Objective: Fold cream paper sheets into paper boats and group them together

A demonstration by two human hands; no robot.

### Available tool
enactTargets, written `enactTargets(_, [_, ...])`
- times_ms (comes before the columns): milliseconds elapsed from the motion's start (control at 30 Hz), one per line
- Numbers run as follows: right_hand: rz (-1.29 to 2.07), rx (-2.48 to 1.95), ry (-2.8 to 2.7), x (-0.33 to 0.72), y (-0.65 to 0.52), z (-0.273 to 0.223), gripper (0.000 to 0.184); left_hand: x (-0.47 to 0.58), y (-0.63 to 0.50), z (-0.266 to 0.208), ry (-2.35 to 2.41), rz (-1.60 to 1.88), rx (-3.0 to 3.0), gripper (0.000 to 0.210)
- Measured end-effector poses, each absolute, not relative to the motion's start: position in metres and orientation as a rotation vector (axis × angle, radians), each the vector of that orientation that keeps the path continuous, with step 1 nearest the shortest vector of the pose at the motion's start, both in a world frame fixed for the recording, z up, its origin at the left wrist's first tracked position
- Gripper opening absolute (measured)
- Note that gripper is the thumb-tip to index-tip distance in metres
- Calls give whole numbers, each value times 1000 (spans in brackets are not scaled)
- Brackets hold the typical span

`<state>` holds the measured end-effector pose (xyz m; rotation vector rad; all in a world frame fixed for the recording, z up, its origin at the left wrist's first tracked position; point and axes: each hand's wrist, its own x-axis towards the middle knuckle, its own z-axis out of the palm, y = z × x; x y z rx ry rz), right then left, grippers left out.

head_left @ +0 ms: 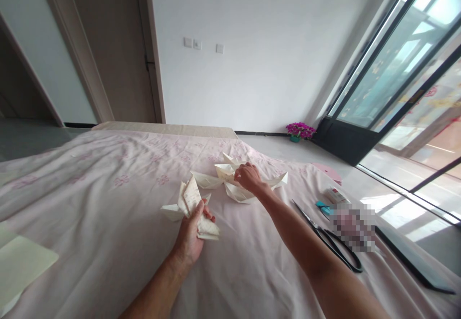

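Observation:
My left hand (192,237) is closed around folded cream paper boats (190,196), pressed together, with faint writing on them. Just behind it, another pale folded paper (171,212) rests on the cloth. Farther out, my right hand (248,177) reaches over a cluster of paper boats. Its curled fingers are at the side of one upright paper boat (224,171), closed on its edge; the fingertips are partly hidden. Other boats lie around it: a paper boat (206,180) to the left, a paper boat (237,194) in front, and one under my right wrist.
A pink flowered cloth (144,242) covers the surface. Black-handled scissors (320,232), a small white box (336,195), a blue item (324,208) and a dark flat object (410,256) lie on the right. Pale paper sheets (29,261) lie at the left edge.

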<state>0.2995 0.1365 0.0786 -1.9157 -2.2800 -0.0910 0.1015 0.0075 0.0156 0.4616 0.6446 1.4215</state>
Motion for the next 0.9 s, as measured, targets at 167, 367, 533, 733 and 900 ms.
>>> enactTargets(167, [220, -1577, -1926, 288, 105, 100, 19, 103, 10, 14, 618, 1422, 395, 42])
enactTargets(367, [967, -1197, -1936, 237, 42, 90, 19, 104, 7, 15, 593, 1454, 363, 49])
enactTargets(533, [941, -1240, -1980, 223, 22, 75, 19, 103, 0, 21, 523, 1409, 454, 56])
enactTargets(733, [933, -1239, -1846, 245, 15, 86, 30, 108, -10, 33, 512, 1284, 538, 44])
enactTargets(900, [1324, -1107, -1677, 255, -10, 95, 42, 115, -30, 38, 534, 968, 727, 45])
